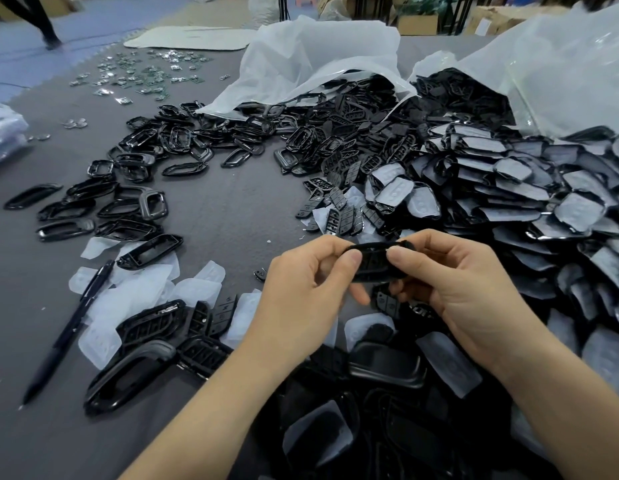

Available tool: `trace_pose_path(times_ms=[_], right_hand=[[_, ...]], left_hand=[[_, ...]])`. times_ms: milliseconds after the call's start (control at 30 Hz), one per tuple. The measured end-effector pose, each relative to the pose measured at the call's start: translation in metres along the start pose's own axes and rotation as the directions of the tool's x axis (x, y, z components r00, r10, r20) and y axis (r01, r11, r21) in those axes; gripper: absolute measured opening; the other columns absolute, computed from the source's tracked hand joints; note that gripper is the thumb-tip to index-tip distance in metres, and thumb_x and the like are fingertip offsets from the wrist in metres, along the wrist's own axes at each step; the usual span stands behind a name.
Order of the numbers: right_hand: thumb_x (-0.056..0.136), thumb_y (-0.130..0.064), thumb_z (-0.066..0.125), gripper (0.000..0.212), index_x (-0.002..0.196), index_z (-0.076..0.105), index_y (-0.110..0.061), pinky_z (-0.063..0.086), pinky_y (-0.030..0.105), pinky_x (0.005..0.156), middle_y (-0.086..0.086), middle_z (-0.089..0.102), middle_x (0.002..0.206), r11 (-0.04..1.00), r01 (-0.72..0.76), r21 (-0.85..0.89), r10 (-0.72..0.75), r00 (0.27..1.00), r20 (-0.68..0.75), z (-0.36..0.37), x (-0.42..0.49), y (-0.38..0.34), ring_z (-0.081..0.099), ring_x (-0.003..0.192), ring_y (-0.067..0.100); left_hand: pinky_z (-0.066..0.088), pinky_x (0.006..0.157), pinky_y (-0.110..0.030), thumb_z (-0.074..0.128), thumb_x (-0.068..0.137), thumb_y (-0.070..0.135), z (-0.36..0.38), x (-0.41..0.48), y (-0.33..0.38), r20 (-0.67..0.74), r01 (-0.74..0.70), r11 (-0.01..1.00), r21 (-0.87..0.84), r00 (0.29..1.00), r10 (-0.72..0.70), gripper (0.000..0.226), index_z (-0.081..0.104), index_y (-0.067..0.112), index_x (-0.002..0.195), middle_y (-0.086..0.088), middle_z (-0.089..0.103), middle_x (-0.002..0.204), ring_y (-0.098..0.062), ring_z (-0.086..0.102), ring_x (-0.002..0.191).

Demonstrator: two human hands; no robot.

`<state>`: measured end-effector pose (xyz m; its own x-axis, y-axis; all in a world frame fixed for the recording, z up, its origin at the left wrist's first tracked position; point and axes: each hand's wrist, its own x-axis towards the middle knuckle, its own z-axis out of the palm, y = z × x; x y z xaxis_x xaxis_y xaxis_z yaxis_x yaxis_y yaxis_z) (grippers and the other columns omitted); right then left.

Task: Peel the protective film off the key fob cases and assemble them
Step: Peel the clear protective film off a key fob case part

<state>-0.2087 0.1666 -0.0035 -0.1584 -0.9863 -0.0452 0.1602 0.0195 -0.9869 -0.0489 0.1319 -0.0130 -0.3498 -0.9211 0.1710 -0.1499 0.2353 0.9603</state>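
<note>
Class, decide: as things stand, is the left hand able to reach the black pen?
Likely not yet: the left hand pinches the key fob case; nothing blocks the way to the pen.

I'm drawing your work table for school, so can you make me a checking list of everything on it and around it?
Surface: grey felt-like table, mostly covered.
Job's things: one black key fob case held up; film-covered cases heaped right; black frames left; button pads centre.
Clutter: peeled films, black pen, open plastic bags, circuit boards far left.
Hands: left hand and right hand both pinch the held case.
Cables: nothing seen.
Surroundings: cardboard boxes, a person's leg, blue floor mats.
</note>
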Motion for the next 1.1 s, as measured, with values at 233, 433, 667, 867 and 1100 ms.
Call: trace_pose_path(times_ms=[233, 433, 667, 867, 1100], right_hand=[[0.082, -0.009, 0.071, 0.011, 0.074, 0.066, -0.014, 0.047, 0.018, 0.049, 0.001, 0.064, 0.059, 0.947, 0.083, -0.31, -0.119, 0.988, -0.099, 0.004, 0.0, 0.007, 0.058, 0.049, 0.01], [0.084, -0.01, 0.07, 0.013, 0.074, 0.065, -0.017, 0.048, 0.02, 0.048, 0.001, 0.063, 0.058, 0.96, 0.092, -0.263, -0.133, 0.981, -0.141, 0.004, -0.002, 0.004, 0.058, 0.049, 0.011], [0.078, -0.029, 0.066, 0.015, 0.075, 0.068, -0.015, 0.054, 0.025, 0.058, 0.003, 0.067, 0.069, 0.986, 0.147, -0.075, -0.152, 0.986, -0.066, 0.017, -0.011, -0.003, 0.062, 0.061, 0.014], [0.087, -0.001, 0.06, 0.015, 0.086, 0.066, -0.016, 0.047, 0.018, 0.055, 0.002, 0.066, 0.08, 0.986, 0.138, -0.097, -0.137, 0.99, 0.019, 0.024, -0.017, 0.001, 0.058, 0.058, 0.008], [0.069, -0.007, 0.076, 0.027, 0.081, 0.069, -0.03, 0.038, 0.009, 0.058, -0.019, 0.052, 0.085, 0.794, 0.307, -0.524, -0.281, 0.951, 0.13, 0.042, -0.026, 0.012, 0.053, 0.063, 0.005]], left_hand=[[0.029, 0.051, -0.003, 0.059, 0.093, 0.012, 0.003, -0.005, -0.003, -0.035, -0.167, 0.923, 0.346, 0.981, 0.191, 0.009, 0.066, 0.015, 0.089, 0.005, 0.065, 0.055, 0.005, 0.046, 0.041], [0.035, 0.049, -0.009, 0.065, 0.09, 0.021, 0.007, -0.004, 0.0, -0.059, 0.015, 0.999, -0.038, 0.998, -0.017, 0.013, 0.069, 0.026, 0.079, 0.007, 0.065, 0.057, 0.003, 0.047, 0.044], [0.029, 0.041, -0.016, 0.063, 0.077, 0.039, 0.021, -0.009, 0.005, -0.14, 0.095, 0.931, -0.352, 0.978, -0.153, 0.026, 0.071, 0.015, 0.073, 0.01, 0.039, 0.043, -0.007, 0.032, 0.042], [0.029, 0.04, -0.016, 0.065, 0.074, 0.035, 0.013, -0.006, 0.012, -0.14, 0.072, 0.794, -0.603, 0.971, -0.194, 0.027, 0.06, 0.009, 0.068, 0.008, 0.035, 0.042, -0.005, 0.029, 0.039], [0.041, 0.047, -0.019, 0.069, 0.066, 0.043, 0.021, -0.011, 0.011, -0.007, 0.208, 0.746, -0.633, 0.962, -0.273, 0.027, 0.077, 0.021, 0.077, -0.009, 0.056, 0.07, -0.01, 0.043, 0.053]])
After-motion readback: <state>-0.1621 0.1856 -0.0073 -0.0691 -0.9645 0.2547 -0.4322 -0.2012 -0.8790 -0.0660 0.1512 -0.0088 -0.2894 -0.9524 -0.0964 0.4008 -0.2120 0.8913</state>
